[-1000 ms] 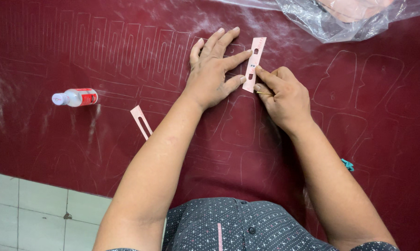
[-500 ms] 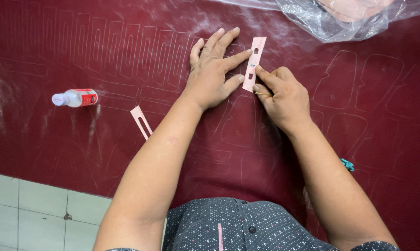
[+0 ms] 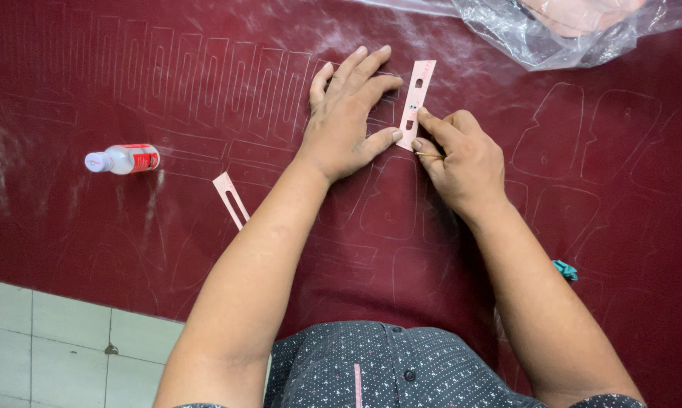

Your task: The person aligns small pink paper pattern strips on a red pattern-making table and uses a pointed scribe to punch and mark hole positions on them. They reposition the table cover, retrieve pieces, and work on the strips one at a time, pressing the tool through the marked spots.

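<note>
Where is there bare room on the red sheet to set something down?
Bare: between the bottle and slotted strip, and right of the right hand below the plastic bag. Crowded: where the left hand and right hand meet at the pink template.

Dark red sheet (image 3: 92, 227) spread over the tabletop, marked with faint traced outlines of strips and tabs; small clear bottle (image 3: 122, 159) with a red label and white cap, lying on its side at left; slotted pink strip (image 3: 230, 198) lying flat just right of the bottle; crumpled clear plastic bag (image 3: 537, 34) at the upper right edge; small teal scrap (image 3: 564, 269) at right; pale tiled floor (image 3: 54, 347) at lower left.
</note>
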